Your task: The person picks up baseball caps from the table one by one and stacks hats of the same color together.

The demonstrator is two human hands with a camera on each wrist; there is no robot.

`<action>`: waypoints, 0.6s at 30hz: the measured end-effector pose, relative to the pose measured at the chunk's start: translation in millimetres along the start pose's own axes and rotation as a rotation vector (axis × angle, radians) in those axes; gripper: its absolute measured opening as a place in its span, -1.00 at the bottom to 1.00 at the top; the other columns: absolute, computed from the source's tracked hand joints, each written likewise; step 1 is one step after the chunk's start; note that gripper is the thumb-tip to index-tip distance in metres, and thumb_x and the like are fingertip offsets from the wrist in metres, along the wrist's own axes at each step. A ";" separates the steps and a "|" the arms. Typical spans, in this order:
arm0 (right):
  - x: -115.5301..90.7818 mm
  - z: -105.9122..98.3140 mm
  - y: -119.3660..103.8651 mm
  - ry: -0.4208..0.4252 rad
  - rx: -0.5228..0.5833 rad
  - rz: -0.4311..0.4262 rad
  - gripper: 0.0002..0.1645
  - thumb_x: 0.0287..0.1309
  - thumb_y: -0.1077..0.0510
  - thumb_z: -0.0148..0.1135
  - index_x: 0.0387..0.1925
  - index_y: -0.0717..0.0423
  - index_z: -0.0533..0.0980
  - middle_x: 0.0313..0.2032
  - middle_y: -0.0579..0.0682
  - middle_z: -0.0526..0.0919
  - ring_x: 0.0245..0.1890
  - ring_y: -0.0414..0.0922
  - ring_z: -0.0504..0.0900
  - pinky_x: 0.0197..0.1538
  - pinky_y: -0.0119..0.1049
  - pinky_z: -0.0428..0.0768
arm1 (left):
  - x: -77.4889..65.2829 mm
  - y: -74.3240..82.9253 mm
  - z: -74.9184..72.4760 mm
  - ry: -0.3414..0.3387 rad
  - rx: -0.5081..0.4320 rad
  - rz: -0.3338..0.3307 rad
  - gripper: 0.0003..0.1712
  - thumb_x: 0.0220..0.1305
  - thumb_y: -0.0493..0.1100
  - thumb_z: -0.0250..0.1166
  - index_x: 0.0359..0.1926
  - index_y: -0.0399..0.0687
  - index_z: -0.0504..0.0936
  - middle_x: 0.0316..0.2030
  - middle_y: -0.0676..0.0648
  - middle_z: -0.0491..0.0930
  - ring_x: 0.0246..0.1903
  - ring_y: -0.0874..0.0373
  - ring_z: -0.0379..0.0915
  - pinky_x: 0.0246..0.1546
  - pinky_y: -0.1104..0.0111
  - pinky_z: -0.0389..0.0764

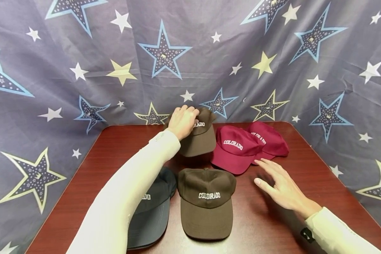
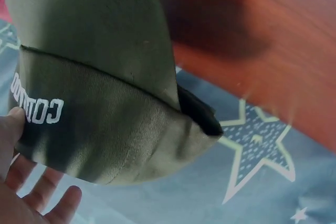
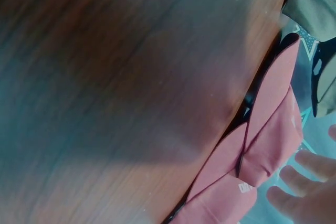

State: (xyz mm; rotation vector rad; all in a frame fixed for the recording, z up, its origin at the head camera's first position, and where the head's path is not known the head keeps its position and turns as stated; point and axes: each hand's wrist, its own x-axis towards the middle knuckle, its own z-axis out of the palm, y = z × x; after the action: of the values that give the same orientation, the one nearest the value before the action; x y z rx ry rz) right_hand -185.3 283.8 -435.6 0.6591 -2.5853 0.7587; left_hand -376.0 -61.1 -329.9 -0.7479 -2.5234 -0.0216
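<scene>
My left hand [image 1: 183, 121] grips the crown of a brown baseball cap [image 1: 199, 141] at the back of the table, its visor tipped toward me. In the left wrist view the thumb lies by the white lettering of this cap [image 2: 105, 119], and the other fingers are at the crown's far side. My right hand [image 1: 280, 185] hovers with fingers spread and holds nothing, just in front of two maroon caps [image 1: 231, 160] that overlap each other. Closer to me lies a second brown cap [image 1: 206, 220], visor forward. Beside it a dark blue cap [image 1: 152, 222] is partly hidden by my left sleeve.
The reddish-brown wooden table [image 1: 257, 225] carries all the caps. A grey curtain [image 1: 197, 21] printed with stars hangs around its back and sides. A small black object [image 1: 307, 234] shows beside my right sleeve.
</scene>
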 end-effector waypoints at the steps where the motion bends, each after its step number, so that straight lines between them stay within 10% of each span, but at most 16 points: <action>1: 0.2 0.0 0.1 0.002 0.001 -0.001 -0.23 0.24 0.00 0.42 0.45 -0.09 0.40 0.40 0.12 0.41 0.40 0.15 0.33 0.33 0.22 0.26 | 0.2 0.6 -3.6 0.000 -0.003 0.008 -0.80 0.39 -0.08 0.35 -0.10 -0.11 0.67 -0.16 -0.11 0.65 -0.08 -0.10 0.51 -0.02 0.02 0.51; 18: -1.6 1.8 -0.4 0.015 0.010 -0.009 -0.20 0.22 0.04 0.43 0.47 -0.08 0.38 0.39 0.12 0.42 0.40 0.14 0.34 0.32 0.19 0.25 | -13.2 17.8 -50.8 0.004 -0.145 0.108 -0.83 0.44 -0.10 0.31 -0.12 -0.11 0.67 -0.15 -0.07 0.64 -0.13 -0.06 0.49 -0.10 0.11 0.57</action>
State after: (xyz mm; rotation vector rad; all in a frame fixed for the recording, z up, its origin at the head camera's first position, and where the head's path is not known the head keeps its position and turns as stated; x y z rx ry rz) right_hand -184.1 283.0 -437.5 0.6653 -2.5648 0.7709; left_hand -333.8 -60.5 -294.0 -0.9401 -2.4939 -0.1706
